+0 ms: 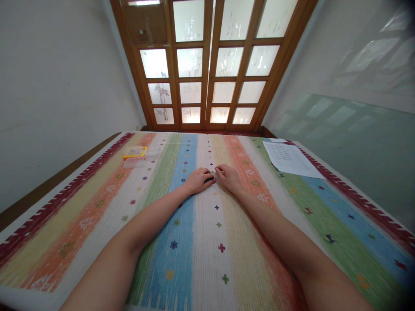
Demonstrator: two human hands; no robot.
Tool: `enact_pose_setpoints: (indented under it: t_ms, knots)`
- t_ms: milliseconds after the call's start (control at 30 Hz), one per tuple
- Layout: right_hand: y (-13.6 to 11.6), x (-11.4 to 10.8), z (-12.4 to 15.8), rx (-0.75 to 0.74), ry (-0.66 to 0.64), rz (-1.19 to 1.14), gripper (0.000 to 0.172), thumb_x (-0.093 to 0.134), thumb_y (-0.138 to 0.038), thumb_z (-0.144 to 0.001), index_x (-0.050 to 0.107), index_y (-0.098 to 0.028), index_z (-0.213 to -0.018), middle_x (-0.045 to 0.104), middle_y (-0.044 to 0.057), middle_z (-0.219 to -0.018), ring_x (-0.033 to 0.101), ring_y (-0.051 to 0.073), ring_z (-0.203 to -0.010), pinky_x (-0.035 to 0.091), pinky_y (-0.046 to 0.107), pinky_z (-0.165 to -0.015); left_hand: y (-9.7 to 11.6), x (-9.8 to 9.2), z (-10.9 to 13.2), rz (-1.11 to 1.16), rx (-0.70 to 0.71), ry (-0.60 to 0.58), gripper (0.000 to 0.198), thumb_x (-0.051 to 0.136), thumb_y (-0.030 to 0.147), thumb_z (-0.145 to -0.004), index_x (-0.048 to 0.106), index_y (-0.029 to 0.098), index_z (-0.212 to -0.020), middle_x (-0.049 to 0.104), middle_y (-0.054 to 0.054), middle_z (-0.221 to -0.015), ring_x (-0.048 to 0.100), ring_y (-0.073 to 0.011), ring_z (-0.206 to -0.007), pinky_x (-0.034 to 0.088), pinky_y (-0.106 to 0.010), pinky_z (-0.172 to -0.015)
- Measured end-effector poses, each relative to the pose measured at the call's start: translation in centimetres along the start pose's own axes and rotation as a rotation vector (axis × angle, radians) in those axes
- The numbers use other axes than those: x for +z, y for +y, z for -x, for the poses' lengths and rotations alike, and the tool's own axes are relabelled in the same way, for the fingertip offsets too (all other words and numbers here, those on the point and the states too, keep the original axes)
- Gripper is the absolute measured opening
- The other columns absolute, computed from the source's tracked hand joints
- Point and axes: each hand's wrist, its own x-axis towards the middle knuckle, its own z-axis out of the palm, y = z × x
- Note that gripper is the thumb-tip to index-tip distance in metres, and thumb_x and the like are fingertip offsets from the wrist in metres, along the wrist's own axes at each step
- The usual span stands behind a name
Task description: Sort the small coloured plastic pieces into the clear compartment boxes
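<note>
My left hand [198, 180] rests on the striped tablecloth [207, 224] near the middle of the table, its fingers curled in towards the thumb. A small dark patch shows between that thumb and the fingers; whether it is a thing or a shadow I cannot make out. Just to the right, my right hand [228, 176] has its thumb and fingertips pinched together. Only a narrow gap parts the two sets of fingertips, and anything in the right pinch is too small to see. Both forearms lie low over the cloth.
A clear plastic case with a yellow label [135, 153] lies on the far left of the cloth. At the far right is a white sheet of paper with writing [292, 159]. Beyond the table stand wood-framed glass doors [207, 77]; a glass panel [350, 151] leans along the right wall.
</note>
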Motion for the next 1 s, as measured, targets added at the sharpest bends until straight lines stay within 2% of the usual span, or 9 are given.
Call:
enact_pose_setpoints:
  t_ms: [100, 200, 300, 400, 500, 600, 700, 833, 1000]
  knots:
    - [0.0, 0.0, 0.0, -0.004, 0.002, -0.001, 0.023, 0.053, -0.034, -0.101, 0.073, -0.023, -0.098, 0.075, 0.007, -0.101, 0.068, 0.022, -0.092, 0.049, 0.033, -0.083, 0.0, -0.3, 0.0, 0.023, -0.009, -0.02, 0.026, 0.055, 0.04, -0.102, 0.076, 0.025, -0.11, 0.071, -0.007, -0.116, 0.063, -0.0232, -0.113, 0.051, -0.04, -0.103]
    - [0.0, -0.1, 0.0, -0.005, -0.011, 0.0, 0.024, 0.053, -0.035, -0.102, 0.073, -0.023, -0.099, 0.075, 0.007, -0.101, 0.068, 0.022, -0.092, 0.05, 0.034, -0.082, -0.4, -1.2, 0.2, 0.05, -0.033, -0.022, 0.029, 0.053, 0.04, -0.102, 0.075, 0.026, -0.115, 0.07, -0.007, -0.122, 0.062, -0.0235, -0.119, 0.049, -0.041, -0.108]
    - [0.0, -0.1, 0.1, -0.017, -0.02, -0.021, 0.026, 0.052, -0.037, -0.103, 0.073, -0.024, -0.101, 0.075, 0.008, -0.103, 0.068, 0.023, -0.092, 0.052, 0.035, -0.084, -2.3, -2.8, 1.2, 0.045, -0.131, 0.021, 0.034, 0.049, 0.042, -0.103, 0.074, 0.026, -0.12, 0.069, -0.007, -0.13, 0.061, -0.0235, -0.124, 0.046, -0.041, -0.113]
    - [0.1, 0.1, 0.2, -0.042, -0.038, -0.052, 0.027, 0.05, -0.038, -0.103, 0.074, -0.023, -0.102, 0.075, 0.008, -0.104, 0.068, 0.023, -0.092, 0.053, 0.036, -0.085, -6.2, -5.4, 3.3, -0.031, -0.271, 0.085, 0.031, 0.051, 0.039, -0.101, 0.075, 0.026, -0.117, 0.066, -0.006, -0.134, 0.058, -0.0239, -0.129, 0.043, -0.041, -0.117]
    - [0.2, 0.3, 0.2, -0.064, -0.058, -0.047, 0.028, 0.05, -0.039, -0.103, 0.073, -0.024, -0.102, 0.075, 0.008, -0.102, 0.068, 0.023, -0.091, 0.052, 0.035, -0.083, -11.4, -8.9, 6.4, -0.163, -0.493, 0.229, 0.031, 0.05, 0.033, -0.1, 0.073, 0.021, -0.117, 0.063, -0.009, -0.138, 0.053, -0.025, -0.133, 0.039, -0.042, -0.121]
    - [0.2, 0.4, 0.2, -0.085, -0.071, -0.022, 0.028, 0.05, -0.038, -0.103, 0.073, -0.024, -0.1, 0.074, 0.008, -0.1, 0.067, 0.023, -0.091, 0.05, 0.035, -0.082, -16.3, -12.8, 9.8, -0.321, -0.753, 0.389, 0.036, 0.049, 0.031, -0.101, 0.066, 0.016, -0.129, 0.056, -0.011, -0.145, 0.045, -0.0249, -0.137, 0.031, -0.043, -0.124]
    - [0.1, 0.4, 0.2, -0.113, -0.092, 0.0, 0.028, 0.049, -0.036, -0.104, 0.073, -0.024, -0.099, 0.074, 0.007, -0.1, 0.066, 0.023, -0.092, 0.049, 0.035, -0.083, -19.9, -15.6, 12.5, -0.408, -1.039, 0.468, 0.047, 0.05, 0.035, -0.101, 0.055, 0.013, -0.142, 0.049, -0.013, -0.152, 0.039, -0.0262, -0.14, 0.029, -0.047, -0.123]
    - [0.0, 0.3, 0.2, -0.12, -0.096, 0.005, 0.026, 0.049, -0.034, -0.104, 0.072, -0.023, -0.099, 0.073, 0.007, -0.1, 0.066, 0.022, -0.092, 0.048, 0.034, -0.083, -22.0, -16.8, 14.0, -0.307, -1.229, 0.395, 0.064, 0.046, 0.056, -0.099, 0.046, 0.021, -0.153, 0.044, -0.013, -0.159, 0.038, -0.031, -0.147, 0.032, -0.05, -0.122]
    - [-0.2, 0.1, 0.3, -0.117, -0.097, 0.013, 0.025, 0.049, -0.033, -0.104, 0.072, -0.024, -0.099, 0.073, 0.007, -0.1, 0.066, 0.022, -0.093, 0.048, 0.033, -0.084, -22.7, -16.5, 13.5, -0.295, -1.239, 0.287, 0.077, 0.049, 0.066, -0.093, 0.039, 0.026, -0.159, 0.045, -0.012, -0.161, 0.041, -0.0381, -0.148, 0.037, -0.055, -0.119]
